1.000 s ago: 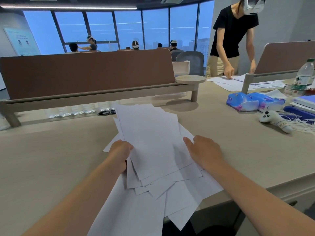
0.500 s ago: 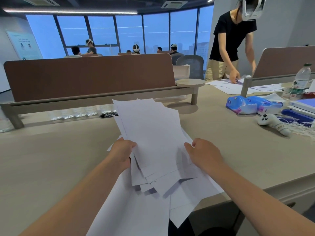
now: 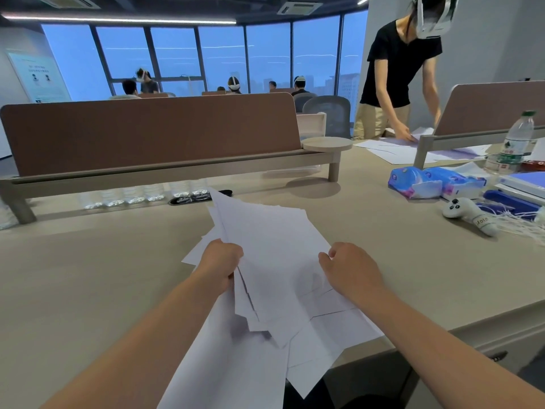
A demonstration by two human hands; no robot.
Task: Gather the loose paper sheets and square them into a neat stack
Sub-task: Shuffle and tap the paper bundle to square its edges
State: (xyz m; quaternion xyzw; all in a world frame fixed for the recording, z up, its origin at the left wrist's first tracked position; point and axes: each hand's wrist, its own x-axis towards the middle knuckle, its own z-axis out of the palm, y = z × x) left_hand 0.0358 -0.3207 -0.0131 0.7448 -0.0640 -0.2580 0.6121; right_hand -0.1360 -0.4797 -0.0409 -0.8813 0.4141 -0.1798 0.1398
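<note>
Here, the left hand [image 3: 221, 261] and right hand [image 3: 349, 268] are pinching the fanned paper sheets [image 3: 274, 240] by opposite edges, seemingly to square them.

Paper sheets [image 3: 230, 379] — bottom corner off-frame.

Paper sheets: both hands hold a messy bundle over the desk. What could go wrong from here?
1. Loose sheets overhang the desk's near edge; they may slide off.
2. The bundle held by the left hand and right hand is fanned, corners jutting out; squaring it hard could crease them.
3. A sheet beyond the left hand might get missed.
</note>
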